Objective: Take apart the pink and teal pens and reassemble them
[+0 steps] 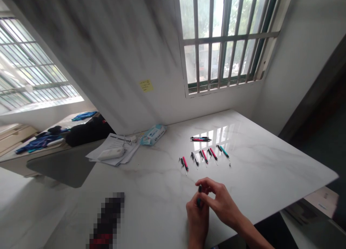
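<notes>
Near the front of the marble-patterned table (pixel 151 195), my left hand (pixel 198 214) is closed around a dark pen (pixel 200 188) with a teal part, held roughly upright. My right hand (pixel 222 200) meets it from the right, thumb and fingers pinching the pen's upper part. Fingers cover much of the barrel. Beyond my hands lies a row of pens taken apart: a pink barrel (pixel 185 163), a silver-white one (pixel 195 158), more pink barrels (pixel 213 154) and a teal barrel (pixel 224 151), with black pieces and thin refills beside them. Farther back, several whole pens (pixel 200 139) lie together.
Papers (pixel 116 158) with a white device (pixel 111 153) on top lie at the left, next to a blue-white wipes packet (pixel 153 134). A pixelated dark patch (pixel 108 220) covers the lower left. A barred window (pixel 221 43) and yellow note (pixel 146 85) are on the wall.
</notes>
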Motion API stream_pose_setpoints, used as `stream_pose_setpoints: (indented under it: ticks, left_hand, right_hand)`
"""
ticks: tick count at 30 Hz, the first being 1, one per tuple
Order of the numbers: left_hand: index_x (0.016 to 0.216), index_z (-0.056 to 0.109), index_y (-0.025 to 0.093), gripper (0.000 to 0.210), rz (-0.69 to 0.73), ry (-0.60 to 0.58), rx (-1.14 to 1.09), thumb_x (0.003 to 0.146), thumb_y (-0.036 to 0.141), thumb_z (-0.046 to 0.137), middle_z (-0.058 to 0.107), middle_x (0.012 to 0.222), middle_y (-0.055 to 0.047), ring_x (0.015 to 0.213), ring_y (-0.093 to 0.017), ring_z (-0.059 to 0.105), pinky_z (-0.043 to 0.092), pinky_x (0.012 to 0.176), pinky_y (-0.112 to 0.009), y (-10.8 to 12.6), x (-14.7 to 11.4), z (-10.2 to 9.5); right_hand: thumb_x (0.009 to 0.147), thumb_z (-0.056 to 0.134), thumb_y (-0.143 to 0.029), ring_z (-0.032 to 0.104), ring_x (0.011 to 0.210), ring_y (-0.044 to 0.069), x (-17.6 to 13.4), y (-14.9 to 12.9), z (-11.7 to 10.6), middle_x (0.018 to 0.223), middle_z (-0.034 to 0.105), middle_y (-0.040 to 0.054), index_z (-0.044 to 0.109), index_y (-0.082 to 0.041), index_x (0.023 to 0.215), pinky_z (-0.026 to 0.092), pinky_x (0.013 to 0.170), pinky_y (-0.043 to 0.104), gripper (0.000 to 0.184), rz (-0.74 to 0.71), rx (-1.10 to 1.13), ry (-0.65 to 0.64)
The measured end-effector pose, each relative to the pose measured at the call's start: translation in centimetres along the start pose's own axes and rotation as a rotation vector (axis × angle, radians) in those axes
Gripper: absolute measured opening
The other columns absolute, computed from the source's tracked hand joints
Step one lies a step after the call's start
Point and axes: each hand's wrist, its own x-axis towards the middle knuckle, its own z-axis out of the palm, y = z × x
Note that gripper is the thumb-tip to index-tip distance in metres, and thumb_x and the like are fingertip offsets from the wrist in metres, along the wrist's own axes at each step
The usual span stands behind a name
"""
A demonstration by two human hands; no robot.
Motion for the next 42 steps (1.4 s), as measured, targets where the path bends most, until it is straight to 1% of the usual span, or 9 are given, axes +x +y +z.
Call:
stream_pose_setpoints:
  ticks: [3, 8, 14, 16, 20, 24, 30, 36, 42]
  left_hand:
    - [0.072, 0.068, 0.013, 0.028, -0.002, 0.037, 0.01, 0.082, 0.039, 0.064, 0.062, 0.06, -0.002, 0.06, -0.015, 0.054, 0.045, 0.059, -0.023, -0.1, 0.0, 0.0]
    - [0.076, 0.07, 0.014, 0.026, -0.023, 0.028, 0.028, 0.081, 0.038, 0.063, 0.066, 0.062, -0.003, 0.06, -0.016, 0.056, 0.045, 0.059, -0.024, -0.3, -0.1, 0.0]
    - [0.074, 0.067, 0.014, 0.024, -0.03, 0.061, 0.02, 0.082, 0.036, 0.062, 0.061, 0.06, -0.001, 0.06, -0.015, 0.052, 0.042, 0.057, -0.024, -0.2, -0.1, -0.1]
    - [0.069, 0.063, 0.015, 0.024, -0.024, 0.063, 0.0, 0.081, 0.036, 0.062, 0.06, 0.061, -0.001, 0.061, -0.015, 0.05, 0.041, 0.057, -0.024, 0.2, -0.1, 0.0]
    - [0.068, 0.061, 0.016, 0.025, -0.047, 0.062, -0.02, 0.081, 0.037, 0.062, 0.056, 0.06, 0.0, 0.062, -0.015, 0.05, 0.041, 0.058, -0.024, 0.6, -0.2, 0.1]
    - [0.065, 0.056, 0.017, 0.028, -0.053, 0.071, -0.037, 0.08, 0.039, 0.064, 0.051, 0.059, 0.002, 0.06, -0.014, 0.045, 0.04, 0.058, -0.024, 0.4, -0.3, 0.2]
    - [0.061, 0.035, 0.022, 0.04, -0.062, 0.059, -0.03, 0.084, 0.043, 0.06, 0.029, 0.06, 0.006, 0.062, -0.011, 0.026, 0.027, 0.055, -0.023, 0.6, -0.1, 0.2]
    - [0.061, 0.024, 0.024, 0.043, -0.077, 0.073, -0.025, 0.079, 0.036, 0.061, 0.023, 0.06, 0.006, 0.062, -0.011, 0.02, 0.021, 0.055, -0.026, 0.9, 0.0, 0.4]
    - [0.064, 0.023, 0.025, 0.043, -0.055, 0.092, -0.041, 0.082, 0.034, 0.061, 0.023, 0.062, 0.006, 0.06, -0.011, 0.023, 0.026, 0.057, -0.025, 0.9, -0.1, 0.3]
  right_hand:
    - [0.09, 0.062, -0.021, 0.069, 0.086, 0.019, 0.1, 0.0, 0.2, 0.104, 0.075, 0.0042, 0.068, -0.025, 0.123, 0.056, 0.085, 0.035, 0.034, -0.022, 0.039, -0.062]
    - [0.085, 0.067, -0.022, 0.069, 0.091, 0.022, 0.3, -0.3, 0.2, 0.097, 0.075, 0.0037, 0.073, -0.025, 0.118, 0.055, 0.087, 0.037, 0.033, -0.021, -0.066, 0.003]
    - [0.084, 0.066, -0.019, 0.069, 0.1, 0.023, -0.1, 0.0, 0.7, 0.111, 0.075, 0.0058, 0.065, -0.027, 0.133, 0.056, 0.092, 0.038, 0.05, -0.011, -0.003, -0.012]
    - [0.082, 0.068, -0.019, 0.069, 0.097, 0.022, -0.2, 0.2, 0.9, 0.105, 0.075, 0.0047, 0.068, -0.026, 0.127, 0.056, 0.091, 0.037, 0.045, -0.013, -0.034, 0.05]
    - [0.09, 0.06, -0.021, 0.07, 0.098, 0.022, -0.2, 0.2, 0.8, 0.108, 0.075, 0.0061, 0.067, -0.025, 0.124, 0.055, 0.093, 0.038, 0.035, -0.022, 0.034, -0.011]
    - [0.083, 0.07, -0.02, 0.068, 0.101, 0.023, -0.1, 0.0, 0.8, 0.104, 0.074, 0.0044, 0.068, -0.025, 0.117, 0.054, 0.092, 0.038, 0.035, -0.029, -0.039, 0.048]
    - [0.096, 0.055, -0.025, 0.071, 0.091, 0.02, -0.2, -0.6, 0.8, 0.111, 0.075, 0.0063, 0.063, -0.026, 0.125, 0.058, 0.083, 0.035, 0.03, -0.041, 0.06, 0.008]
    - [0.092, 0.063, -0.021, 0.072, 0.103, 0.022, 0.7, -3.0, 0.1, 0.105, 0.077, 0.0046, 0.064, -0.026, 0.125, 0.052, 0.103, 0.043, 0.033, -0.097, 0.022, 0.051]
    - [0.093, 0.068, -0.025, 0.071, 0.109, 0.023, 2.3, -7.9, -2.0, 0.108, 0.077, 0.0054, 0.064, -0.027, 0.126, 0.053, 0.103, 0.044, 0.034, -0.238, 0.11, 0.097]
